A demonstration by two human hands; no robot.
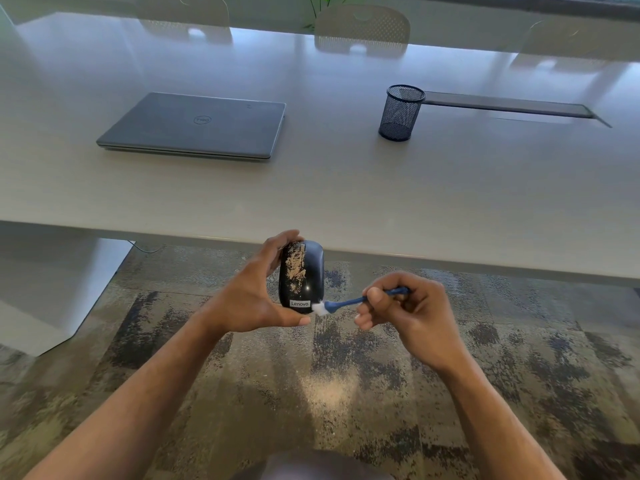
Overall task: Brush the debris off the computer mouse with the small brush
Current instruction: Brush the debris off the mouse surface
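Just below the near edge of the surface (346,202), over the carpet, our left hand (252,299) holds the computer mouse (302,275) in a curled grip, tan debris (295,271) streaked down its back. Our right hand (405,306) pinches the small brush (349,302), white bristles touching the mouse's lower end, near the Lenovo label

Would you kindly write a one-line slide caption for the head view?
Left hand holds a debris-speckled mouse while right hand sets the small brush at its lower edge.
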